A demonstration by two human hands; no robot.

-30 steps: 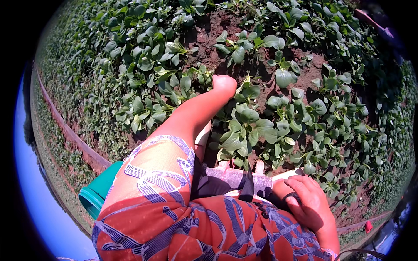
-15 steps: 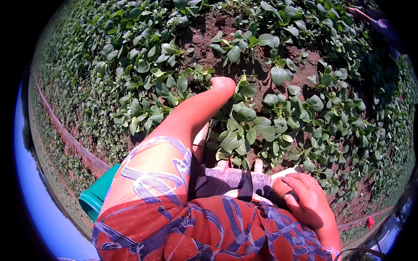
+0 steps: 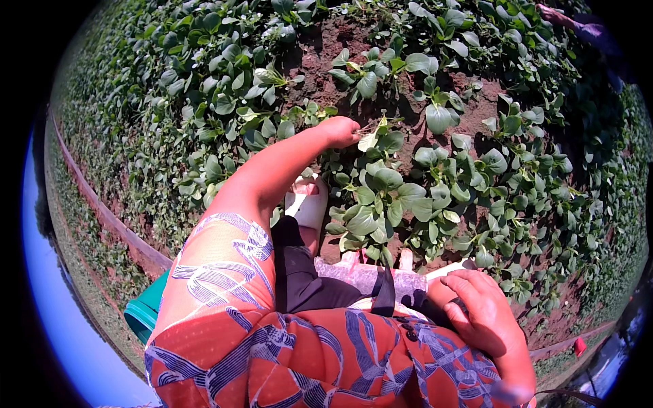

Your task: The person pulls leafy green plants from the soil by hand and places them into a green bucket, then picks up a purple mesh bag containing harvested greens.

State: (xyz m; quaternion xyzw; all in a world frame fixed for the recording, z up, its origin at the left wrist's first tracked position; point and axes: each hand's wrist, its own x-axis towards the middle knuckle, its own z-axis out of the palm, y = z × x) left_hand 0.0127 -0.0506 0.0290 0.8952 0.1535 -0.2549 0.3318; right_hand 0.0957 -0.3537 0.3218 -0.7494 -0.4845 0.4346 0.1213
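Your left hand [image 3: 340,130] is closed on a small leafy sprig [image 3: 371,136] out in the bed [image 3: 476,109]. Pinch low at the stem and pull straight, sparing neighbours. Sprig's pale green, thin-stemmed. Right hand [image 3: 479,309] rests curled on your knee, gripping nothing.

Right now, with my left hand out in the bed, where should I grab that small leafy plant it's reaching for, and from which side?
Probably low down, where the stalks of the small leafy plant gather above the soil. The leaves fan out wide and would likely tear. Come from the left hand's own side, fingers sliding under the leaves; whether it already pinches the plant can't be told. The right hand rests by the knee.
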